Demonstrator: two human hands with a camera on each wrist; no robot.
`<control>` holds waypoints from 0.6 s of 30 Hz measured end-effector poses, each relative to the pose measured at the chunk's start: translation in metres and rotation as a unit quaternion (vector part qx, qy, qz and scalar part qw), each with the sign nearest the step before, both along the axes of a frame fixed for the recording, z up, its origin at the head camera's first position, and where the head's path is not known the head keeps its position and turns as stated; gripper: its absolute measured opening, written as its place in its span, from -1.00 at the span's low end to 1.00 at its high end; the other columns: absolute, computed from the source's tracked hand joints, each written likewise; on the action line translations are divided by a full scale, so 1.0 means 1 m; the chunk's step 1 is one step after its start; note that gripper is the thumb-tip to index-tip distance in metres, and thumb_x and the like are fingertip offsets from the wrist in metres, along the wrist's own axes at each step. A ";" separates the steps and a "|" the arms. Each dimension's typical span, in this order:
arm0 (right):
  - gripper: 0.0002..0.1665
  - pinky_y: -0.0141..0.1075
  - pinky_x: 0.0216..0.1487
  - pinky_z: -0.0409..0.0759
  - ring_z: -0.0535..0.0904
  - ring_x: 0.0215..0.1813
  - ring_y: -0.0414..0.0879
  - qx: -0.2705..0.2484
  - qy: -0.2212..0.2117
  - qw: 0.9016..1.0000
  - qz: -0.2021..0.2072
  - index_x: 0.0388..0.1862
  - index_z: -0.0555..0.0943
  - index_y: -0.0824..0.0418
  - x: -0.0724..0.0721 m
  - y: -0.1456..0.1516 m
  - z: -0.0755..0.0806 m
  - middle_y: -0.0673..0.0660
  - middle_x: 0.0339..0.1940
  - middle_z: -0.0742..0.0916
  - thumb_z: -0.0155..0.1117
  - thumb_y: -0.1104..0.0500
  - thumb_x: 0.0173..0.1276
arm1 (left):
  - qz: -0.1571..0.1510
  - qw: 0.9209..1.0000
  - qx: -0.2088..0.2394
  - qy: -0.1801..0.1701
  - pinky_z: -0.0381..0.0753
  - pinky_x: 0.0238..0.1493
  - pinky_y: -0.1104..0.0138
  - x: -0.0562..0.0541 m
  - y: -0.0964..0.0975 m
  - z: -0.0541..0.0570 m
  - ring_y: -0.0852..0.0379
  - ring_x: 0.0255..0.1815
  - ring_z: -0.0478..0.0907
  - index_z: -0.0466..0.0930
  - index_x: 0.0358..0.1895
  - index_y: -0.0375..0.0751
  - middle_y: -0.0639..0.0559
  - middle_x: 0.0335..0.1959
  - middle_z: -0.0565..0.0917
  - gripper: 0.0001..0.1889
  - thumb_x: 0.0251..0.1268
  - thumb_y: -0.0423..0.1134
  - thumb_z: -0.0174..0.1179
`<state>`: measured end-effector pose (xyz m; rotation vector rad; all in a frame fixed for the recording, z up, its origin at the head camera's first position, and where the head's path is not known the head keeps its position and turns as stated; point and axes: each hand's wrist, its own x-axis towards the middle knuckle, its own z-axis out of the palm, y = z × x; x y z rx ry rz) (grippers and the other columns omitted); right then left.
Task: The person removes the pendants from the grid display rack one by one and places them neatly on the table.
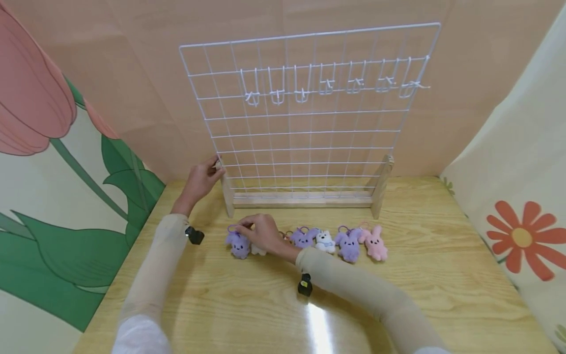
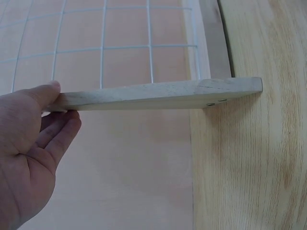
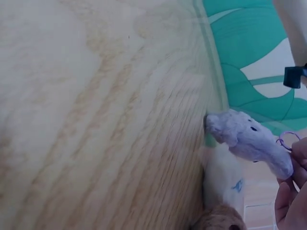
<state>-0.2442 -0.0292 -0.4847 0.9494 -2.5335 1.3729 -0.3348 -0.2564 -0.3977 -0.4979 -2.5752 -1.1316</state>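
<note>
My left hand grips the top of the left wooden upright of a white wire grid rack, thumb on one side and fingers on the other. With my right hand I pinch a purple plush keychain by one ear, close to its purple ring. This plush is the leftmost of a row on the table. Just right of it lies a white plush, partly covered by my hand in the head view. A brown plush shows at the right wrist view's lower edge.
Further right along the row lie a purple plush, a white plush with a blue bow, another purple plush and a pink rabbit plush. Several white hooks hang high on the grid. Fabric backdrops surround the wooden table.
</note>
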 end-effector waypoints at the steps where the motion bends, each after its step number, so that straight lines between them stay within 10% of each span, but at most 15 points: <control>1: -0.82 -0.56 -0.32 0.65 0.71 -0.31 -0.33 0.001 0.004 1.000 -0.001 -0.18 0.84 0.17 -0.001 0.000 -0.001 0.02 -0.27 0.85 0.41 0.10 0.44 | -0.001 1.000 0.002 -0.001 0.70 0.17 0.02 0.000 0.000 0.000 -0.31 0.18 0.63 0.33 0.47 -0.44 -0.35 0.37 0.50 -0.43 0.50 -0.29 0.23; 18: -0.85 -0.40 -0.16 0.69 0.72 -0.24 -0.32 0.044 -0.008 0.998 -0.045 -0.24 0.86 0.08 -0.017 0.001 -0.014 -0.07 -0.28 0.85 0.42 0.08 0.42 | -0.003 1.000 0.004 -0.014 0.66 0.22 0.00 0.001 0.001 0.001 -0.34 0.23 0.59 0.30 0.47 -0.48 -0.34 0.43 0.43 -0.42 0.53 -0.28 0.21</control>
